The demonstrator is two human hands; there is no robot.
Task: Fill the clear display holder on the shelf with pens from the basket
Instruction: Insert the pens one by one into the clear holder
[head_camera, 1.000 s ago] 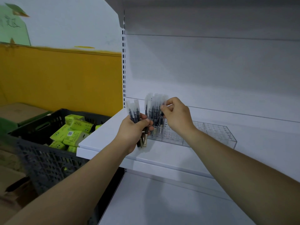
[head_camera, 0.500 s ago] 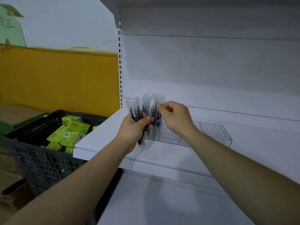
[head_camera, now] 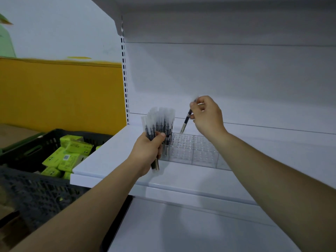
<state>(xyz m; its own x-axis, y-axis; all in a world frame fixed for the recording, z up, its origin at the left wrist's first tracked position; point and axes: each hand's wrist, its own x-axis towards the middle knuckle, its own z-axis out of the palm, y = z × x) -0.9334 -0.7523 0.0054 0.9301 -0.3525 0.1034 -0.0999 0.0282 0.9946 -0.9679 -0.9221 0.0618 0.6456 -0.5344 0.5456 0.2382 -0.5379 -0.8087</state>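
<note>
A clear display holder (head_camera: 196,151) with a grid of holes lies on the white shelf (head_camera: 116,160). Several black pens with frosted caps (head_camera: 166,120) stand in its left end. My left hand (head_camera: 148,150) grips a bunch of pens (head_camera: 151,128) just left of the holder. My right hand (head_camera: 207,115) pinches a single pen (head_camera: 185,122), tilted, tip pointing down a little above the holder's back left holes. The dark basket (head_camera: 36,195) stands at the lower left.
The basket holds several green boxes (head_camera: 67,157). A lower white shelf (head_camera: 181,230) sits under my arms. The upper shelf (head_camera: 200,13) overhangs the work area. A slotted upright (head_camera: 125,79) marks the shelf's left edge, with a yellow wall (head_camera: 60,93) beyond.
My right hand has pulled one pen out of the bunch and carried it right and up, over the holder. My left hand stays put with the bunch.
</note>
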